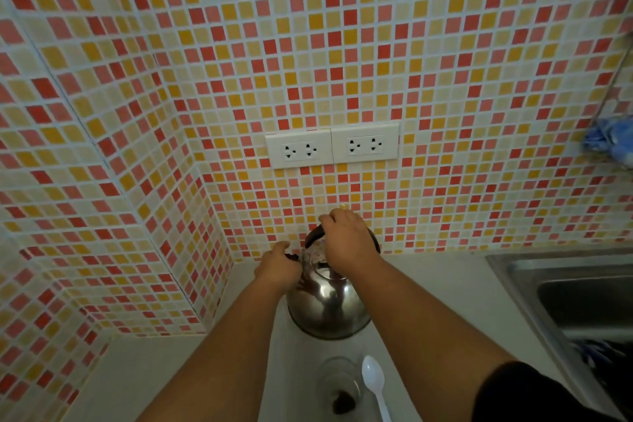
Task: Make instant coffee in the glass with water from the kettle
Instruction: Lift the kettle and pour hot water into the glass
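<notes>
At the white bench's back edge, the right hand (346,243) grips the rounded steel kettle's (327,305) black handle while the left hand's (277,265) fingers pinch its lid knob, a clear glass (339,387) holding brown coffee powder standing nearer.

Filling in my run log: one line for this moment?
right hand on kettle | left hand at its side | coffee in glass | no water

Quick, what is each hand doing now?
Left hand: closed on the kettle lid area.
Right hand: closed on the kettle handle.
</notes>
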